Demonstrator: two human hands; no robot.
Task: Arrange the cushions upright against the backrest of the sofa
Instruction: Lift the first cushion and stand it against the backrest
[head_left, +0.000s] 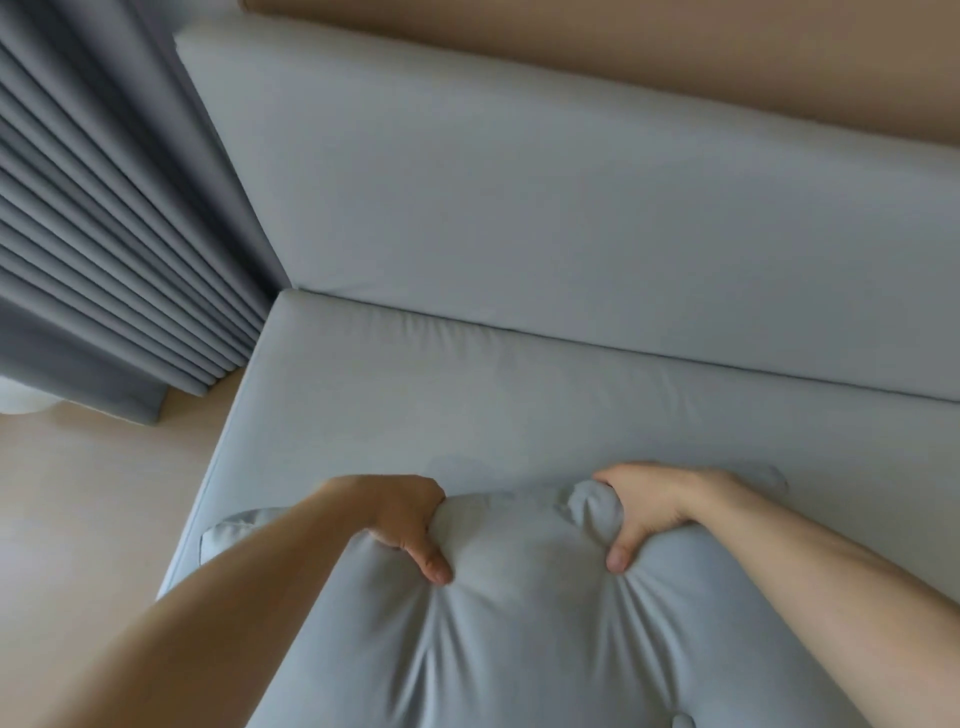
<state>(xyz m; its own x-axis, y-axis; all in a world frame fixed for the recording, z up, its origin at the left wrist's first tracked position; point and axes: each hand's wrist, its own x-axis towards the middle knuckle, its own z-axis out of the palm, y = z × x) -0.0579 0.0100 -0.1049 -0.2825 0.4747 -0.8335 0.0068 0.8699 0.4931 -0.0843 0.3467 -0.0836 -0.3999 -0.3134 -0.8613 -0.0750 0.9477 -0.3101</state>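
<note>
A large pale grey-blue cushion (524, 634) fills the lower middle of the head view, lying over the front of the sofa seat (467, 410). My left hand (402, 519) grips its far edge on the left, thumb pressed into the fabric. My right hand (649, 506) grips the same edge on the right, bunching a fold. The fabric creases between both thumbs. The sofa backrest (571, 208) rises bare behind the seat, with no cushion against it.
Dark grey pleated curtains (104, 234) hang at the left, close to the sofa's left end. Light wooden floor (88, 509) lies to the left of the seat. A tan wall (675, 57) stands behind the backrest.
</note>
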